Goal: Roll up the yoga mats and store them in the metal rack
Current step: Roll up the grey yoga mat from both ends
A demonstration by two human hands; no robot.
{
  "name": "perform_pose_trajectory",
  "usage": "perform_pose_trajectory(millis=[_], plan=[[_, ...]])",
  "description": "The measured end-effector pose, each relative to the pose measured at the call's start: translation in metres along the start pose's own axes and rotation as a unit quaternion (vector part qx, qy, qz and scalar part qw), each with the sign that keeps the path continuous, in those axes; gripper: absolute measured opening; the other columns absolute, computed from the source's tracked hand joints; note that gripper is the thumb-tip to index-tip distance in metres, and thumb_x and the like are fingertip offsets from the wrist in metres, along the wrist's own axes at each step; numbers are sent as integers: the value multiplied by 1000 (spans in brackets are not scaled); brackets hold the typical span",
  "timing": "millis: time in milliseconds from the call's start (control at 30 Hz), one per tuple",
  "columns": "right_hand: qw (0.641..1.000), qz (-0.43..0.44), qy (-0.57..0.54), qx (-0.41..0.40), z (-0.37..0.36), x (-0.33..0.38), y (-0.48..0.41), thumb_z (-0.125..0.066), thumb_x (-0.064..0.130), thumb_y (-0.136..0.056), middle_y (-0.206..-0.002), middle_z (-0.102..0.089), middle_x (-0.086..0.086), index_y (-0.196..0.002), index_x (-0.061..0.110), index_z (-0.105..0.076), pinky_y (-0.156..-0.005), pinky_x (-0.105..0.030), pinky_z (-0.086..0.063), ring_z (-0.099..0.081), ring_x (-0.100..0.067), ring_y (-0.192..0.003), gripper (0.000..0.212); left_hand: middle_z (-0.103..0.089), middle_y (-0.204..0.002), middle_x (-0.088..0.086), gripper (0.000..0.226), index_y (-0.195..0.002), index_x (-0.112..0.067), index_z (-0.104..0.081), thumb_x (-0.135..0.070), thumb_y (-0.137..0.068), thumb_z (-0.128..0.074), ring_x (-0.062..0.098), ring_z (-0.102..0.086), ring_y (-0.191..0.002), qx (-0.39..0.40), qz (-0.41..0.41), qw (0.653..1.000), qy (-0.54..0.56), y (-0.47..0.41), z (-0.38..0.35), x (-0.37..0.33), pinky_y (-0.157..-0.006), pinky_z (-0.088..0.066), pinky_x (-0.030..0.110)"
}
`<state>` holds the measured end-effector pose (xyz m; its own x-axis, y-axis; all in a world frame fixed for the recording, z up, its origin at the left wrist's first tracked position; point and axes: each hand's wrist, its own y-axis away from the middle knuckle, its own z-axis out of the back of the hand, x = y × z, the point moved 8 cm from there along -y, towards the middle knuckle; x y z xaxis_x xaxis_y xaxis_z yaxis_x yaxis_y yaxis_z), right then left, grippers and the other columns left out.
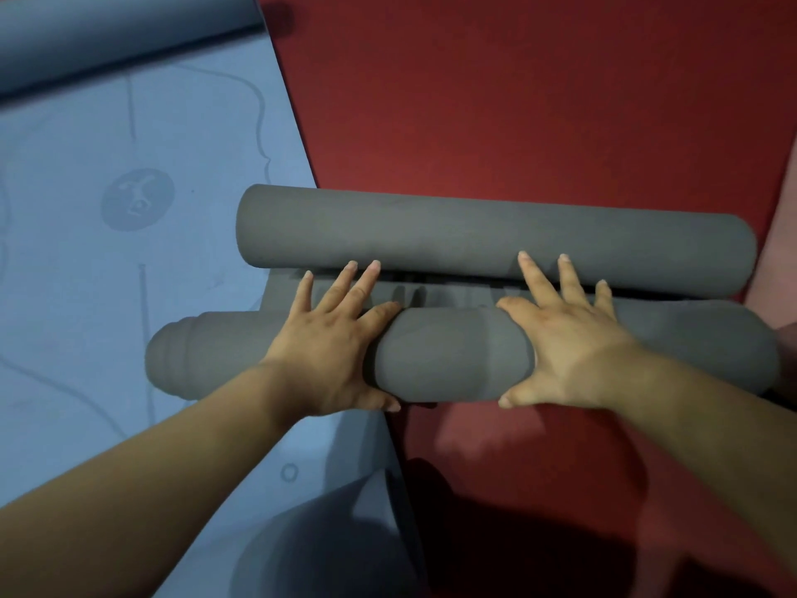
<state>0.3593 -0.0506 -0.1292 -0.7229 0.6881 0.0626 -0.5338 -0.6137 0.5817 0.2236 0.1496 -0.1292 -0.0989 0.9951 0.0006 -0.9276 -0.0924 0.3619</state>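
A dark grey yoga mat lies across the floor, rolled from both ends. The near roll (448, 356) is thick and lies under my palms. The far roll (496, 235) lies just beyond my fingertips, with a narrow flat strip between the two. My left hand (332, 338) presses flat on the near roll's left half, fingers spread. On the right half, my right hand (565, 338) presses with straight fingers that reach the far roll. No metal rack is in view.
A blue mat (108, 235) with printed lines lies flat on the left, its far end rolled (108, 41) at the top left. A red mat (517, 101) lies flat under and beyond the grey rolls. A curled blue mat corner (327, 541) rises at the bottom centre.
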Motion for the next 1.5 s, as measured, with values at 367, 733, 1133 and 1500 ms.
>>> perform_pose_trajectory(millis=[367, 733, 1133, 1500], plan=[[997, 16, -79, 21, -38, 28, 78, -76, 81, -46, -161, 35, 15, -145, 41, -39, -119, -70, -8, 20, -36, -153, 113, 19, -168, -5, 117, -157, -40, -22, -96, -58, -52, 23, 27, -152, 58, -50, 996, 41, 64, -2, -28, -119, 3, 68], [996, 49, -44, 65, -80, 30, 98, -69, 88, -47, -160, 39, 8, -151, 42, -27, -123, -63, 1, 38, -39, -145, 121, 31, -164, -5, 116, -158, -41, -16, -100, -63, -45, 16, 39, -146, 139, -54, 985, 90, 93, -44, -53, -120, 9, 64], [997, 18, -71, 12, -68, 23, 70, -2, 96, -66, -164, 32, 8, -157, 45, -7, -123, -62, 3, 35, -36, -148, 105, 26, -164, 0, 108, -161, -37, -3, -96, -71, 9, 27, 24, -152, 60, -1, 998, 24, 84, -32, -53, -121, 9, 62], [995, -56, -65, -56, -64, 21, 84, -4, 86, -84, -166, 24, 10, -156, 40, -23, -123, -61, 4, 27, -31, -152, 88, 26, -166, 0, 104, -156, -44, 19, -98, -67, 8, 25, 25, -152, 70, 46, 995, 58, 73, -36, -45, -123, 9, 57]])
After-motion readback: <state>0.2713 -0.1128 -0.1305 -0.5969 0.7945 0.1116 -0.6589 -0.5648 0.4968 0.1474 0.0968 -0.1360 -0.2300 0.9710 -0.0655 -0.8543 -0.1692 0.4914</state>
